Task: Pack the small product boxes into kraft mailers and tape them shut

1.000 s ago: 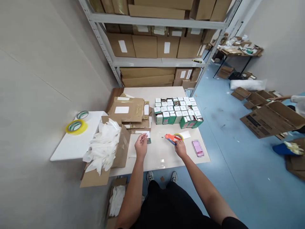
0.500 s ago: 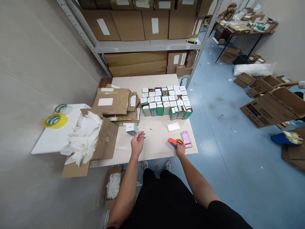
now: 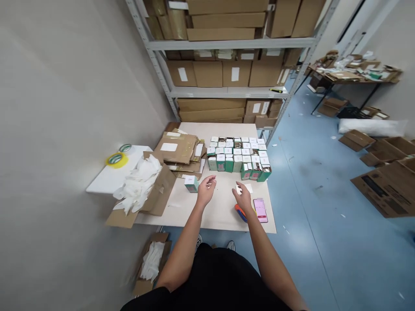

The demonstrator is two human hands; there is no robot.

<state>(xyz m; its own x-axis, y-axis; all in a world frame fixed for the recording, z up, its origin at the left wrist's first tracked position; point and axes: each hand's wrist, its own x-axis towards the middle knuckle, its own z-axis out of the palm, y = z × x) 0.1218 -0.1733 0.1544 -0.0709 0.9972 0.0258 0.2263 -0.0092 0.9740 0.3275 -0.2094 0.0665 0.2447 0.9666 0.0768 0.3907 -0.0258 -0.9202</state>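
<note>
Over the table (image 3: 210,216), my left hand (image 3: 206,191) hovers with curled, parted fingers and nothing in them. A single white and green small box (image 3: 191,184) stands just left of it. My right hand (image 3: 242,198) is open too, its thumb and fingers spread over a white card (image 3: 249,188), which it partly covers. Under my right wrist lies an orange and blue tape dispenser (image 3: 240,213), partly hidden. A phone with a pink screen (image 3: 260,211) rests beside my right forearm. Beyond both hands stand rows of white and green small boxes (image 3: 237,162), some with open tops.
Flattened cartons (image 3: 178,149) are stacked at the table's left. A carton (image 3: 162,194) of white paper (image 3: 141,181) sits at the left edge, near tape rolls (image 3: 116,160) on a white surface. Shelving (image 3: 227,92) with cartons rises behind. More cartons (image 3: 385,190) lie on the floor at right.
My right hand has let go of the tape dispenser, now lying on the table, and moved forward to the card. My left hand has shifted away from the single box. The camera view has tilted up.
</note>
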